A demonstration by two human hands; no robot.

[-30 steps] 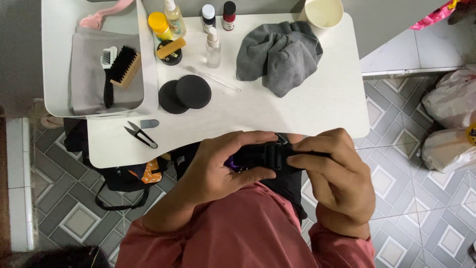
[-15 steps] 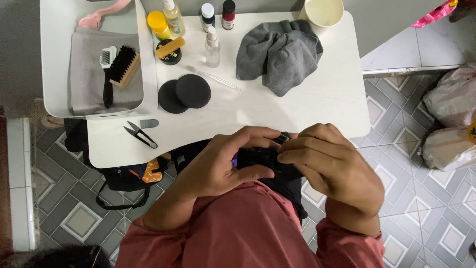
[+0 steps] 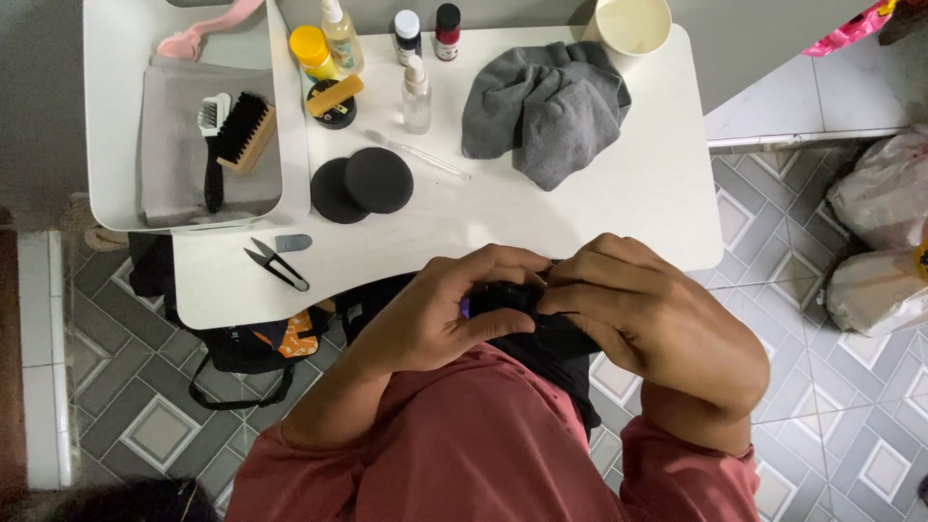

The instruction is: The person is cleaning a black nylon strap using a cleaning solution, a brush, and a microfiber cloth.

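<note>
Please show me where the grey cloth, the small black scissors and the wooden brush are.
grey cloth (image 3: 546,111), head view, middle of the folds.
small black scissors (image 3: 277,266), head view, crossing of blades.
wooden brush (image 3: 244,131), head view, black bristles.

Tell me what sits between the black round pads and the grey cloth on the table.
In the head view, a thin clear dropper lies slantwise between the round pads and the grey cloth.

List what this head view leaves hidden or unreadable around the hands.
- Black object: mostly covered by the left hand and right hand; its kind is unclear.
- Dark bag: partly under the white table.
- Pink item: cut by the top edge.
- Small bottles: labels too small.
</note>
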